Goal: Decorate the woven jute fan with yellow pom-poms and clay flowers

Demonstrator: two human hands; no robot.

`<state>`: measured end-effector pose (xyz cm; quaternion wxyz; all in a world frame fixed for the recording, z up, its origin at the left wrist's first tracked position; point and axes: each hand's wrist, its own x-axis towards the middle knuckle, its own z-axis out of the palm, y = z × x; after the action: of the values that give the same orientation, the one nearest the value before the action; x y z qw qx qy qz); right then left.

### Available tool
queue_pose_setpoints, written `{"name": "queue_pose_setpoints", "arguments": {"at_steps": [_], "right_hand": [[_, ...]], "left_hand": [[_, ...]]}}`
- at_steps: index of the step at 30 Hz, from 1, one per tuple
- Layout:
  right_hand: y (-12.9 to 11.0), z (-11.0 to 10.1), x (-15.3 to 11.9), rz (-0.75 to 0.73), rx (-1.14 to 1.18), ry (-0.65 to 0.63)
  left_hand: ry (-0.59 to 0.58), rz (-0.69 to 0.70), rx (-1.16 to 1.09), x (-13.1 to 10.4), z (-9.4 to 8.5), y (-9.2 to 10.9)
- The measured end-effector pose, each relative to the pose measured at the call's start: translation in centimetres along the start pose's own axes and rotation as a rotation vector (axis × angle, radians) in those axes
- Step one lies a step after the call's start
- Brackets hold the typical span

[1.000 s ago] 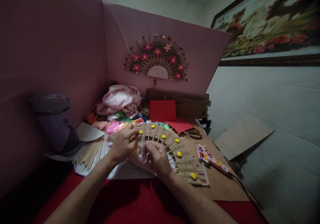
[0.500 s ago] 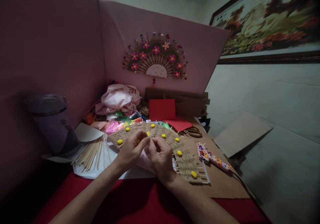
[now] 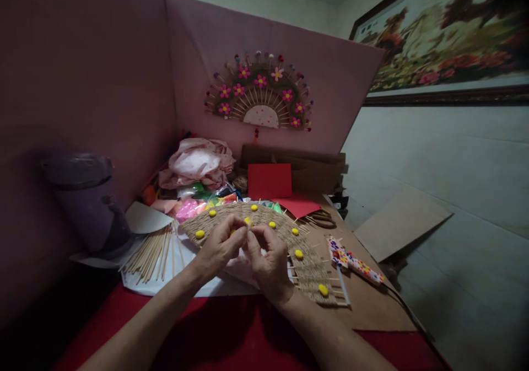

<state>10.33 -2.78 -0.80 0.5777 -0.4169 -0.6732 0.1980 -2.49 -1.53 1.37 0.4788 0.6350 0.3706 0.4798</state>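
Note:
My left hand and my right hand meet fingertip to fingertip over a woven twine fan. Both are closed in a pinch, and whatever lies between the fingertips is too small to make out. Yellow oval pieces, such as the one at the right end, sit spaced along the fan's arc. Thin sticks poke out from the fan's right edge. My hands hide the middle of the fan.
Loose sticks lie left on white sheeting. A purple container stands farther left. Right are a flower-patterned glue gun with its cord, and scissors. Red cards and bagged colored material are behind; a finished fan hangs above.
The whole view has shifted slightly. My hands stay pinched together at almost the same place over the fan, with only small finger movement.

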Motion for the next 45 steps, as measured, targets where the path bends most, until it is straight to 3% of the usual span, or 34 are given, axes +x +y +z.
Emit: {"name": "queue_pose_setpoints", "arguments": {"at_steps": [9,18,28,34,40,45], "right_hand": [[0.3,0.1,0.1,-0.018,-0.018,-0.003],[-0.1,-0.2,0.1,-0.02,-0.024,-0.017],[0.2,0.2,0.4,0.114,0.147,-0.037],[0.7,0.2,0.6,0.034,-0.077,0.069],[0.5,0.0,0.3,-0.091,-0.168,-0.007],[0.6,0.2,0.2,-0.159,-0.201,-0.014]], "left_hand": [[0.017,0.074,0.118,0.0,-0.1,-0.3],[-0.028,0.03,0.03,-0.1,-0.2,0.2],[-0.043,0.093,0.189,-0.1,-0.2,0.0],[0.128,0.204,0.414,-0.1,0.8,0.1],[0.064,0.094,0.377,0.0,0.5,0.2],[0.037,0.125,0.449,0.1,-0.2,0.3]]}}
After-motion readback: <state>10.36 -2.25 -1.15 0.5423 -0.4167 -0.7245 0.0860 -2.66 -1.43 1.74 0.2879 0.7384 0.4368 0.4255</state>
